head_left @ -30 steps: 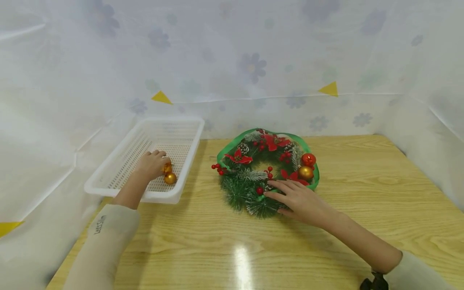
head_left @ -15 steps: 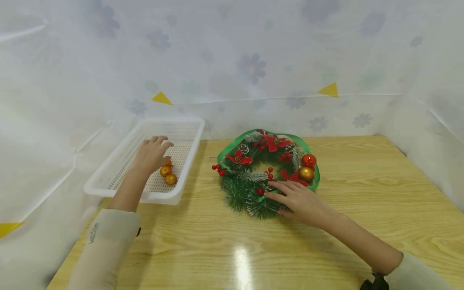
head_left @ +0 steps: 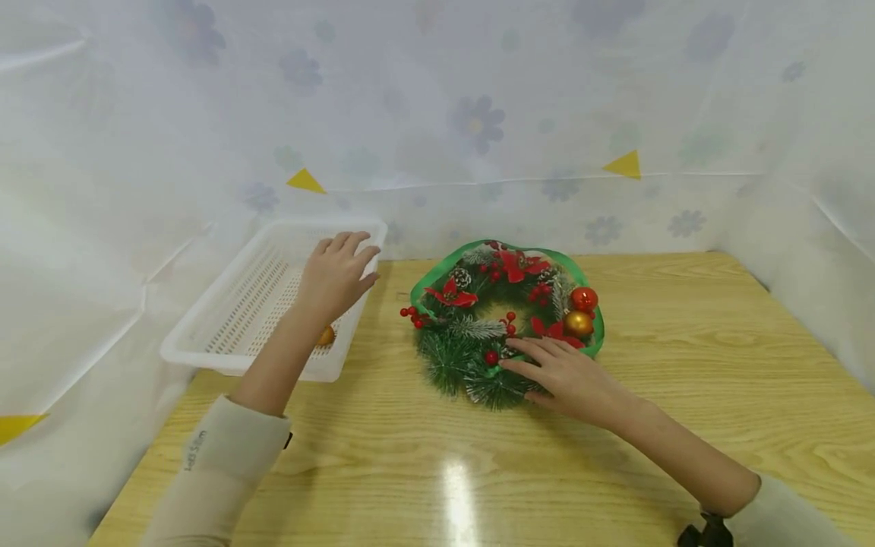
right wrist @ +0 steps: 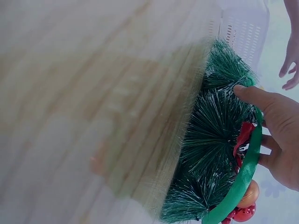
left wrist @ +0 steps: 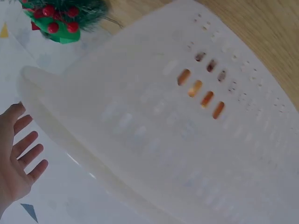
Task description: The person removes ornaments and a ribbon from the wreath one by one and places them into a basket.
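My left hand (head_left: 333,279) is raised over the right side of a white perforated plastic basket (head_left: 232,304), its fingers spread and holding nothing. In the left wrist view the same hand (left wrist: 21,156) shows beside the basket's rim. A gold ball ornament (head_left: 326,336) lies in the basket, partly hidden by my forearm. My right hand (head_left: 570,380) rests with extended fingers on the front right of a Christmas wreath (head_left: 447,361). In the right wrist view the thumb touches green pine needles, near the green ribbon (right wrist: 243,179). A gold ball (head_left: 578,324) and a red ball (head_left: 584,298) sit on the wreath's right side.
The wreath and basket stand apart on a wood-grain table (head_left: 383,448). A white flower-patterned sheet (head_left: 424,114) hangs behind and at the sides, with yellow triangles (head_left: 623,165) on it. Red poinsettias (head_left: 522,266), berries and pinecones decorate the wreath.
My left hand has let go of the gold balls in the basket, then lifted and moved right toward the basket's right rim. My right hand has stayed on the wreath.
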{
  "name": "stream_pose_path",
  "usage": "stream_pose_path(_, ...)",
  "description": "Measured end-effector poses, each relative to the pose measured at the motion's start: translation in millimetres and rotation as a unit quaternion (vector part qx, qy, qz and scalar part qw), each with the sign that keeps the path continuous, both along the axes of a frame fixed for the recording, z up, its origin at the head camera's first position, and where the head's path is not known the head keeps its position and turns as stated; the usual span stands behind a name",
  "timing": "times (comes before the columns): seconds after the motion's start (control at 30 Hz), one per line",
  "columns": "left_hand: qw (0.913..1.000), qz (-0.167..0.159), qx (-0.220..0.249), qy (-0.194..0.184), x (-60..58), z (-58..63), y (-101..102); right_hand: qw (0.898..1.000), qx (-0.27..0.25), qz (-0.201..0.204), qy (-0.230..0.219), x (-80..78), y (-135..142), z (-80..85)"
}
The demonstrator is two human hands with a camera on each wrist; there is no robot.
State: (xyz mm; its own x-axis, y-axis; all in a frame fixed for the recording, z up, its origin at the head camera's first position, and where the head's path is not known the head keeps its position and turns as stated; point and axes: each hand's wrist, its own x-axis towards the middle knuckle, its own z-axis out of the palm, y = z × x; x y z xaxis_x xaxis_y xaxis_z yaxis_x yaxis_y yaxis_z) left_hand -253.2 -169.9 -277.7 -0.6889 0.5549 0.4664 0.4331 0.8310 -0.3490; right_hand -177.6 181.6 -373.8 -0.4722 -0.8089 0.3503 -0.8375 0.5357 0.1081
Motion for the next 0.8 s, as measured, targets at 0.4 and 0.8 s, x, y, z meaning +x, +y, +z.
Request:
stream_pose_path(0.4,0.9936,-0.112,-0.018,-0.002,27.6,-23.2,71.8,1.0,-0.013,0.002,-0.006,1.9,2.0,2.3)
stream_pose_path(0.8,0.98,-0.172,-0.081,-0.059,53.2,-60.9,130.1,0.993,-0.106,-0.002,0.055,-18.5,28.0,41.5)
